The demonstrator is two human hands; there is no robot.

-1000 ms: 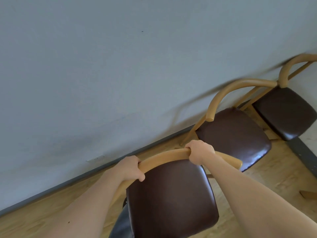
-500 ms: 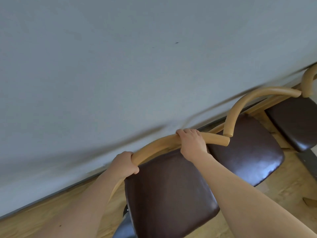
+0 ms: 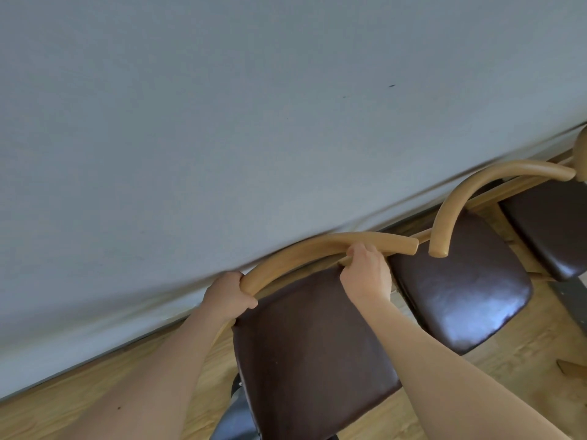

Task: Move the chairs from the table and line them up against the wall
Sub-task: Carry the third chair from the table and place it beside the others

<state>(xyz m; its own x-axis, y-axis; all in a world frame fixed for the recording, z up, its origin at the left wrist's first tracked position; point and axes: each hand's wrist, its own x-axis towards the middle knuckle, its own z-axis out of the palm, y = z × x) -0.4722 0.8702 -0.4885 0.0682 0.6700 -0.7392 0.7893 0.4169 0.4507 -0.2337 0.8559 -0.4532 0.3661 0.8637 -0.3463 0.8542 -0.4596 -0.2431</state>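
A wooden chair (image 3: 311, 350) with a dark brown leather seat stands right below me, its curved backrest rail touching the grey wall (image 3: 254, 122). My left hand (image 3: 230, 296) grips the left bend of that rail. My right hand (image 3: 365, 274) grips the rail nearer its right end, fingers curled under it. A second matching chair (image 3: 460, 287) stands directly to the right against the wall, its rail end almost meeting the held chair's rail. A third chair (image 3: 552, 223) shows at the far right edge, partly cut off.
A dark baseboard (image 3: 95, 360) runs along the foot of the wall above the light wooden floor (image 3: 63, 404). A dark grey strip (image 3: 571, 306) lies on the floor at the right. Something dark sits under the held chair's seat at the bottom.
The held chair has moved forward to the wall and right, closer to the second chair. Both hands kept their grip on the rail.
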